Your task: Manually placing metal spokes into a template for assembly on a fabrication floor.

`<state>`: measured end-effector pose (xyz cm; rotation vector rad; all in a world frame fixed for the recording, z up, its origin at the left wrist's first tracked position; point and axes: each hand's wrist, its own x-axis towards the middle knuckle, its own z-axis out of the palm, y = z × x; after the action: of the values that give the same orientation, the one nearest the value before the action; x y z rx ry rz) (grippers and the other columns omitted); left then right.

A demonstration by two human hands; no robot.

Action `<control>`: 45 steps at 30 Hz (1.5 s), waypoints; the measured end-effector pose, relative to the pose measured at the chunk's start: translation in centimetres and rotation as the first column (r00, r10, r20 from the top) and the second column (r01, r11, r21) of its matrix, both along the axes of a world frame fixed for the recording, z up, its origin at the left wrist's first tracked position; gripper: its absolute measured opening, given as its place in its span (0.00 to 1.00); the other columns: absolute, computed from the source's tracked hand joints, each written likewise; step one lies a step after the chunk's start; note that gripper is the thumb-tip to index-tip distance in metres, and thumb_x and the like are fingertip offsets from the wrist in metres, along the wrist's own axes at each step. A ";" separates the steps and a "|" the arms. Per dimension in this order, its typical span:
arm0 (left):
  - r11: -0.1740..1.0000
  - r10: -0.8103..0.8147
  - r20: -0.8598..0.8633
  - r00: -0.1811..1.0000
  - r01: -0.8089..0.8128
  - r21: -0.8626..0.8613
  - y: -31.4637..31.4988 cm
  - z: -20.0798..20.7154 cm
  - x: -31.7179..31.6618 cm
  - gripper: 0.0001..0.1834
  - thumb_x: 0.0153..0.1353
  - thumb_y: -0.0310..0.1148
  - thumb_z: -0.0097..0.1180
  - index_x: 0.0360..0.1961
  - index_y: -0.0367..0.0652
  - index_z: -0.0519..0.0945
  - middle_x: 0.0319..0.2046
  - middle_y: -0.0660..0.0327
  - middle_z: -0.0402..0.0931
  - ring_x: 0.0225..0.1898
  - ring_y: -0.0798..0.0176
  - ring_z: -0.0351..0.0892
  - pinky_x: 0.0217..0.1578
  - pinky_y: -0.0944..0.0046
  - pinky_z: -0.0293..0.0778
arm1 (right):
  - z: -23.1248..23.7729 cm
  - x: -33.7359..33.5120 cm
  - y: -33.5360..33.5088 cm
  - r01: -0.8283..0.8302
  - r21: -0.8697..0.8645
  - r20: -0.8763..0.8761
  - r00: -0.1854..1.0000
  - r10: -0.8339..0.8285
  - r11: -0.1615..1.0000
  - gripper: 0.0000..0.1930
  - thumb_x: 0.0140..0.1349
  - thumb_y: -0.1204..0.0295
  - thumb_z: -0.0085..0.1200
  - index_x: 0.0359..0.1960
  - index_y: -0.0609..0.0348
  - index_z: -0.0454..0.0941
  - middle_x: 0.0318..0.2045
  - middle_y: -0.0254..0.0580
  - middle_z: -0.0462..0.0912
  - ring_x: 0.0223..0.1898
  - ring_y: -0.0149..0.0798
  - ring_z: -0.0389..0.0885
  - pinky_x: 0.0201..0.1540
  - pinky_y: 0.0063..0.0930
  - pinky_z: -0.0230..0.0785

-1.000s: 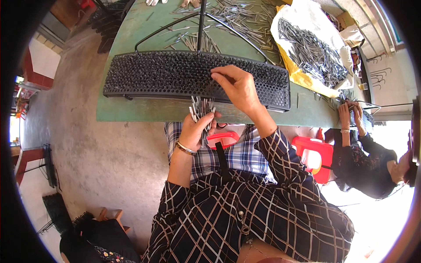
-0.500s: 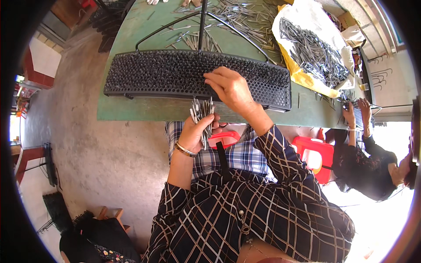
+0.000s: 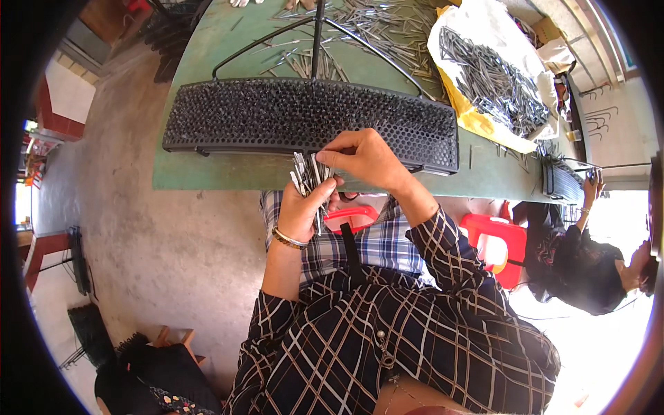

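Observation:
A bundle of thin grey metal rods [image 3: 309, 175] stands up out of my left hand [image 3: 303, 207], whose fingers are wrapped round it below the table's front edge. My right hand [image 3: 365, 159] pinches at the top of one rod in the bundle with thumb and fingertips. Just beyond both hands lies a long black rack [image 3: 235, 116] full of round holes. Small rod ends poke up from most of its holes; bare holes show along the near edge and at the right. A black wire frame [image 3: 317, 48] rises from its far side.
The green table [image 3: 228, 176] carries loose rods [image 3: 373, 31] at the back. A white and yellow sack [image 3: 477, 124] holds a heap of rods at the right. A co-worker [image 3: 588, 270] sits at the far right beside another rack [image 3: 561, 181]. Red stools [image 3: 508, 242] stand below.
My right hand has come down from above the rack to the bundle in my left hand. The left hand has shifted slightly left. The co-worker's hands have moved.

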<state>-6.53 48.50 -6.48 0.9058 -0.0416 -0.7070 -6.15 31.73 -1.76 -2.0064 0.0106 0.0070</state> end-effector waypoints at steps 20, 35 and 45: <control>1.000 0.011 -0.101 0.995 -0.009 0.020 0.9 -1.7 0.1 0.13 0.61 0.28 0.55 0.46 0.41 0.72 0.34 0.57 0.77 0.27 0.71 0.73 0.21 0.73 0.68 | -1.4 3.4 1.0 0.184 0.082 0.245 0.949 -0.199 0.979 0.10 0.62 0.73 0.55 0.42 0.64 0.79 0.31 0.37 0.81 0.30 0.26 0.79 0.33 0.20 0.72; 1.000 0.023 -0.107 0.994 -0.020 0.022 0.6 -1.5 -0.1 0.10 0.61 0.29 0.55 0.43 0.37 0.74 0.32 0.59 0.79 0.26 0.72 0.74 0.20 0.72 0.69 | -1.6 2.2 1.9 0.195 -0.184 0.424 0.900 -0.102 0.963 0.09 0.56 0.75 0.56 0.37 0.64 0.79 0.33 0.49 0.80 0.32 0.51 0.79 0.34 0.37 0.72; 1.000 0.016 -0.094 0.995 -0.016 0.004 0.3 -0.9 -0.2 0.07 0.61 0.28 0.55 0.38 0.36 0.75 0.30 0.59 0.79 0.25 0.72 0.74 0.19 0.72 0.69 | -2.8 1.7 1.9 0.196 -0.334 0.563 0.826 0.028 0.922 0.09 0.54 0.77 0.57 0.38 0.62 0.80 0.36 0.46 0.79 0.35 0.49 0.79 0.38 0.36 0.73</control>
<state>-6.71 48.82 -7.41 0.8745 0.0502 -0.7343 -4.48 33.63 -4.51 -2.3223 -0.2960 -0.6966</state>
